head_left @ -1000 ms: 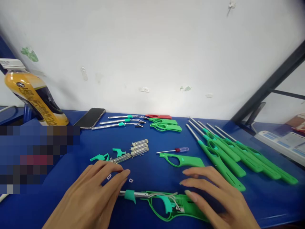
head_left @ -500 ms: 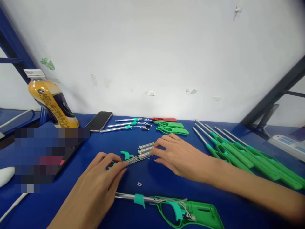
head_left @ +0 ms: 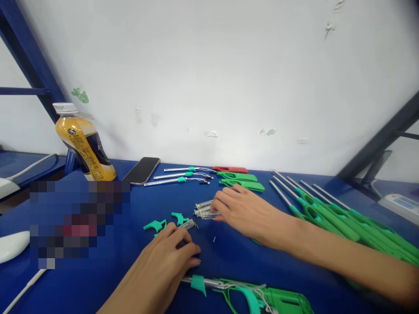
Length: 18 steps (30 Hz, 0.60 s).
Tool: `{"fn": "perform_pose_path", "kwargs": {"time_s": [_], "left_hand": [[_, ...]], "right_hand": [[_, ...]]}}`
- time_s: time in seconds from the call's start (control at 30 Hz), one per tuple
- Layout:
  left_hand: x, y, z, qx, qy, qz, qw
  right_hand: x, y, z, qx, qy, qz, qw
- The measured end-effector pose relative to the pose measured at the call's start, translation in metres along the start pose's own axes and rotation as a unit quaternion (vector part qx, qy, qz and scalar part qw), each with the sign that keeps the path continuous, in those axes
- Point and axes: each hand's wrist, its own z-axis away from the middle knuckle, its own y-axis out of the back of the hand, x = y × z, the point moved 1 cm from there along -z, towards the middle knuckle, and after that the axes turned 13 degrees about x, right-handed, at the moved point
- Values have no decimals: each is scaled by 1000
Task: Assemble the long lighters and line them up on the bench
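From the head camera we look down at a blue table (head_left: 98, 279) by a white wall.

Our right hand (head_left: 248, 213) reaches across to the middle of the table. Its fingers are bent, and the tips touch a little bunch of clear tubes (head_left: 204, 209). We cannot tell if the hand has picked them up or only rests on them.

Our left hand (head_left: 172, 255) lies closer to us, palm down, with the fingers curled in. Its fingertips are on one more clear tube (head_left: 187, 224), which lies apart from the bunch. The grip is hidden, so we cannot tell if the hand really holds it.

Just left of that tube are two small teal trigger pieces (head_left: 163, 221). A tiny pin (head_left: 214, 239) lies on the table between our two hands.

Right in front of us, at the bottom, lies an open green lighter shell (head_left: 281, 301) with a metal rod, a teal collar and thin wires in it. Our left hand is just above it.

On the right, a row of long green lighters (head_left: 330, 213) lies side by side. Near the wall we see three metal rods with teal collars (head_left: 180, 174), two green handle halves (head_left: 242, 181) and one red piece (head_left: 229, 169).

A dark phone (head_left: 142, 170) lies flat beside the rods. A yellow bottle (head_left: 81, 146) with a white cap stands left of it. A white thing (head_left: 11, 244) with a cord sits at the far left.
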Motion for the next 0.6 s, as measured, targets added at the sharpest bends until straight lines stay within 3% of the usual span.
{"fn": "perform_pose_path", "kwargs": {"time_s": [0.1,0.23,0.4,0.6], "left_hand": [[-3,-11,-3,-9,-16,4,1000],[6,-11,-10,-4,-7,-3,1000],[22,-4,-14,24,23,-41,999],[23,5,-17,60,14,-47,997]], "right_hand": [[1,12,18,15,-34,-12,999],[-2,33,48,44,-91,-36,994],[-10,56,87,148,-187,-84,968],[-38,48,127,226,-289,-105,924]]}}
